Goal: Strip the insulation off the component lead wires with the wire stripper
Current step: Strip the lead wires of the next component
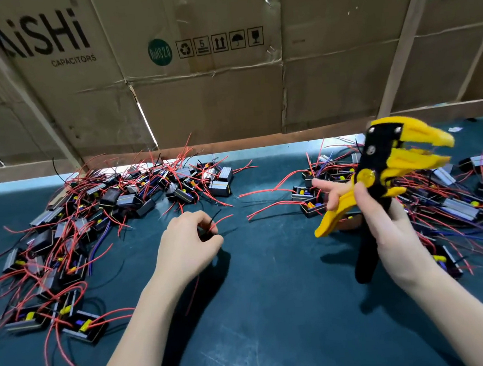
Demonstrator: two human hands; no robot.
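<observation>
My right hand (382, 222) grips the handles of a yellow and black wire stripper (386, 166), held upright above the table with its jaws apart and pointing right. My left hand (187, 244) is curled over a small black component (205, 233) at the table's middle. Thin red and black lead wires (221, 218) stick out past its fingers to the right. The component's body is mostly hidden under the hand.
A big heap of black components with red wires (90, 215) covers the left of the dark green table (276, 312). A second heap (457, 197) lies at the right, behind the stripper. Flattened cardboard boxes (211, 97) wall off the back.
</observation>
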